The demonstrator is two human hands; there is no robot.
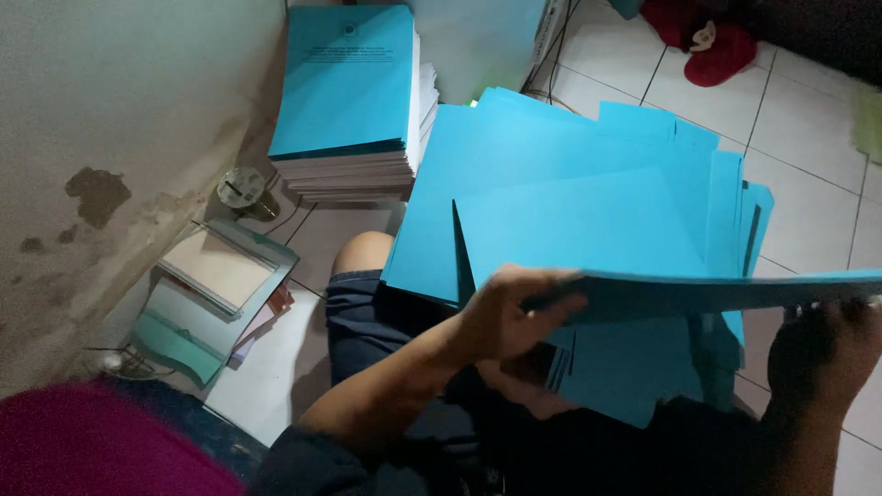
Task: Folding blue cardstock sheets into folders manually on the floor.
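I sit on a tiled floor with a spread of blue paper covers (551, 174) over my knee. My left hand (510, 317) grips the near edge of one blue sheet (717, 292), seen almost edge-on, held level in front of me. On the right, my right hand (822, 354) is in shadow and holds the same sheet from below at its right end. More blue sheets (634, 367) lie beneath the held one.
A tall stack of bound booklets with blue covers (349, 101) stands against the stained wall (101, 138). Notebooks and folders (216, 289) lie at the left. A small round tin (242, 188) sits by the wall. Red cloth (698, 41) lies at the far right.
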